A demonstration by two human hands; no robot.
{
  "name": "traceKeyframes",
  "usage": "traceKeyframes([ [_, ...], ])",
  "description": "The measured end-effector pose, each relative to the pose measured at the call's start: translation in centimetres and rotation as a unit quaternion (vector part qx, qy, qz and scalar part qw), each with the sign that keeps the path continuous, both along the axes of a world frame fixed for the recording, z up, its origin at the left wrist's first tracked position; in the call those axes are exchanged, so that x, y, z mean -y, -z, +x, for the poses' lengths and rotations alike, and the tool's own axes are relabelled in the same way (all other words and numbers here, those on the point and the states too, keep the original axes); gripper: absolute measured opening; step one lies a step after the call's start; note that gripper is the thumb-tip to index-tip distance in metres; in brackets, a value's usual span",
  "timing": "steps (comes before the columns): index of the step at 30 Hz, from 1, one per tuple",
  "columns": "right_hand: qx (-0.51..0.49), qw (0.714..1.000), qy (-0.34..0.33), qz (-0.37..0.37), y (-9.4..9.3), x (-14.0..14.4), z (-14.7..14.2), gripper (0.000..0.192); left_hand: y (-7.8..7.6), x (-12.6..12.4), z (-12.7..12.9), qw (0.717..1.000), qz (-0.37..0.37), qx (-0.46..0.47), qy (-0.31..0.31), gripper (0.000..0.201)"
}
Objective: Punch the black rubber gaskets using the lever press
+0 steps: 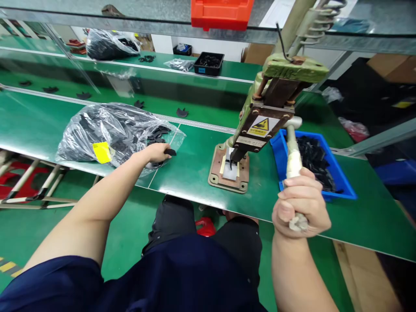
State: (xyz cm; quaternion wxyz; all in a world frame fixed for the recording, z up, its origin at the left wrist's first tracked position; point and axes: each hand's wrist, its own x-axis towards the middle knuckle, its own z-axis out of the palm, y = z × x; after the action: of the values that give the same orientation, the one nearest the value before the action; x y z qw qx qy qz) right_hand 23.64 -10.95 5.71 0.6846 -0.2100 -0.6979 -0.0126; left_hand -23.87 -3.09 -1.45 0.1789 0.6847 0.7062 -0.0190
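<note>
My left hand (157, 154) is closed on a small black plastic part (170, 152) at the mouth of a clear plastic bag (107, 125). Many more dark parts fill that bag, which carries a yellow label (102, 152). My right hand (302, 203) grips the wrapped lever (294, 162) of a green hand press (266, 108). Below the press head, a pale fixture plate (230, 170) sits on the brown metal base (228, 184); whether a part lies in it I cannot tell.
Right of the press stands a blue bin (344, 182) holding black parts. Behind the bench runs a green conveyor (113, 95) with several loose black parts. A black tray (209, 64) rests on the far bench. A red bin (222, 13) sits on the overhead shelf.
</note>
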Motion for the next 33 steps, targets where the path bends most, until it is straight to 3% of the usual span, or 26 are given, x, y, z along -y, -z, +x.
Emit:
traceKeyframes([
  [2,0.008,1.0,0.002,-0.006,-0.2,0.2,0.0,0.024,-0.1,-0.3,1.3,0.998,0.023,0.061,0.004,0.018],
  [4,0.011,1.0,0.005,-0.01,-0.3,0.4,0.0,0.024,-0.3,-0.3,3.6,0.983,0.045,0.179,-0.014,0.022],
  [8,0.004,1.0,0.015,-0.003,-0.4,0.5,-0.2,0.027,-0.7,-0.3,10.7,0.885,0.036,0.459,-0.076,0.024],
  [11,0.008,1.0,0.017,-0.008,-0.4,0.5,-0.3,0.027,-1.1,-0.6,15.9,0.831,0.002,0.55,-0.088,0.025],
  [14,0.015,0.999,0.028,-0.018,-0.5,0.6,-0.3,0.028,-1.3,-1.0,19.2,0.805,-0.041,0.587,-0.082,0.023],
  [19,0.014,0.999,0.031,-0.022,-0.5,0.9,-0.4,0.029,-0.7,-1.6,21.1,0.8,-0.051,0.596,-0.052,0.019],
  [26,0.014,0.999,0.028,-0.014,-0.5,0.9,-0.4,0.032,0.5,-2.6,21.5,0.834,-0.025,0.549,-0.052,0.023],
  [33,0.002,0.999,0.026,-0.023,-0.5,1.0,-0.6,0.033,-0.2,-2.9,21.3,0.835,-0.068,0.541,-0.069,0.035],
])
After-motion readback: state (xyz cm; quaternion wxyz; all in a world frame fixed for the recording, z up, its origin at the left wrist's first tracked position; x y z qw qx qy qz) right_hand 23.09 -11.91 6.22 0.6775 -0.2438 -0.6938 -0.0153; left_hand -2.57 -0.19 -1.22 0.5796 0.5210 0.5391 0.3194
